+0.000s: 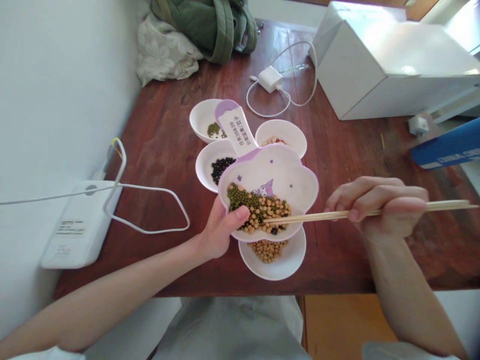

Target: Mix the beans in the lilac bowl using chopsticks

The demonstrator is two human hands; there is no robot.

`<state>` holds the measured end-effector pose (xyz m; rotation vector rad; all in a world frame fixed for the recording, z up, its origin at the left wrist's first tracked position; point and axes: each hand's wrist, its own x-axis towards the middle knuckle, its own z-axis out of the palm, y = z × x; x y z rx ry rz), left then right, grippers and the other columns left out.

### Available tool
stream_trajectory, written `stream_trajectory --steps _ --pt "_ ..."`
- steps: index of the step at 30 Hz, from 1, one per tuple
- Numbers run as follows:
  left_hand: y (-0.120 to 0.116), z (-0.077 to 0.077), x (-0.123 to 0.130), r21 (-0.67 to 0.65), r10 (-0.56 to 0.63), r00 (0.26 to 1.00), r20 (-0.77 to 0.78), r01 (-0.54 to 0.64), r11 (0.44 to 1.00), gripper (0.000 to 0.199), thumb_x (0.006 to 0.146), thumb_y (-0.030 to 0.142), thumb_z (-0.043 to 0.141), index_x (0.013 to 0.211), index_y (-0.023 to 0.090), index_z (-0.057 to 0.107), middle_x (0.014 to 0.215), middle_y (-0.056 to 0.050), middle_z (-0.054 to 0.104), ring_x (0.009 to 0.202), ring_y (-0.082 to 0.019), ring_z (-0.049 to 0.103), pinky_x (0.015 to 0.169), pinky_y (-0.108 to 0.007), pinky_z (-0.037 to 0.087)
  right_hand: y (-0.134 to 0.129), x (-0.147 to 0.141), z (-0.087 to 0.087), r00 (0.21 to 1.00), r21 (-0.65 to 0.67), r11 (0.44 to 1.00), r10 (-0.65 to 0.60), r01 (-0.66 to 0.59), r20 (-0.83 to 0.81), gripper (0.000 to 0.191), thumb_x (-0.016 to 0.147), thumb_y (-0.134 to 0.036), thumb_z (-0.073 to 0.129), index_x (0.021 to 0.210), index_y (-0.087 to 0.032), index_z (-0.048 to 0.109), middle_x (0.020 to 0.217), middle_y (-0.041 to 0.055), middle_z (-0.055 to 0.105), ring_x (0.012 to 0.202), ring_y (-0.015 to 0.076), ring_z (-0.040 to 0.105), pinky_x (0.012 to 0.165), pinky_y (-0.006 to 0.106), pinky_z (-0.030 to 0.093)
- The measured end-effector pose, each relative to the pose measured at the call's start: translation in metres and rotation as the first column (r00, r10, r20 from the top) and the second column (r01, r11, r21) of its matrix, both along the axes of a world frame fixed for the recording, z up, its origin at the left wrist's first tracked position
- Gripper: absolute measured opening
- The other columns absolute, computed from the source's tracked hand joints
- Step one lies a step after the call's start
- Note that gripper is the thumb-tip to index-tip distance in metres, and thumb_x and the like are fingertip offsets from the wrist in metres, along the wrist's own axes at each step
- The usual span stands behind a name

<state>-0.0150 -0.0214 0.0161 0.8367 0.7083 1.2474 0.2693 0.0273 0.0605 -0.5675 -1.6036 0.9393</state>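
Observation:
My left hand [221, 227] grips the near left edge of a purple-rimmed, flower-shaped bowl [296, 172], its thumb inside over the beans. Green, tan and a few dark beans [262, 210] lie in the bowl's near half. My right hand [382, 205] is closed round wooden chopsticks [311, 217], whose tips touch the beans. Under or beside the bowl stand white dishes: one with green beans [198, 117], one with black beans [204, 165], one with pale beans [290, 132], and a near one with tan beans [277, 267]. The bowl's labelled handle [238, 132] points away and left.
A white power bank [80, 225] with a looped cable lies at the left by the wall. A charger [270, 79] with its cable is behind the dishes. A green bag [202, 25] stands at the back, a white box [352, 70] and blue object [450, 145] at right.

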Motion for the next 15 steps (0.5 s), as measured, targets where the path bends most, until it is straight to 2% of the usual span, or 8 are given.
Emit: stream_trajectory --steps 5,11,15 --pt "-0.0003 -0.0038 -0.0005 0.012 0.034 0.999 -0.026 -0.033 0.999 0.060 0.091 0.056 0.081 0.142 0.026 0.070 0.143 -0.010 0.077 0.141 -0.039 0.069 0.121 -0.054 0.058 -0.0040 -0.0059 0.0038 1.000 0.034 0.999 -0.009 0.008 0.025 0.056 0.108 -0.057 0.061 0.072 -0.020 0.083 0.063 0.0071 0.074 0.054 0.0228 0.072 0.041 0.037 0.055" --pt "0.0020 -0.0044 -0.0032 -0.033 0.029 0.999 -0.038 -0.031 0.999 0.068 0.087 0.061 0.083 0.144 0.026 0.069 0.131 -0.011 0.082 0.127 -0.039 0.077 0.111 -0.055 0.065 -0.0053 -0.0087 0.0070 1.000 0.064 0.998 -0.015 0.014 0.000 0.056 0.112 -0.051 0.056 0.076 -0.020 0.085 0.065 0.0074 0.075 0.056 0.0229 0.075 0.043 0.037 0.061" --pt "0.0020 -0.0064 -0.0030 0.000 0.074 0.996 -0.059 -0.074 0.997 0.065 0.089 0.059 0.082 0.144 0.026 0.069 0.134 -0.011 0.081 0.126 -0.037 0.078 0.110 -0.053 0.066 -0.0090 -0.0073 0.0088 0.999 0.066 0.997 -0.033 0.031 0.021 0.056 0.112 -0.051 0.055 0.078 -0.020 0.086 0.068 0.0080 0.078 0.059 0.0233 0.077 0.044 0.038 0.062"
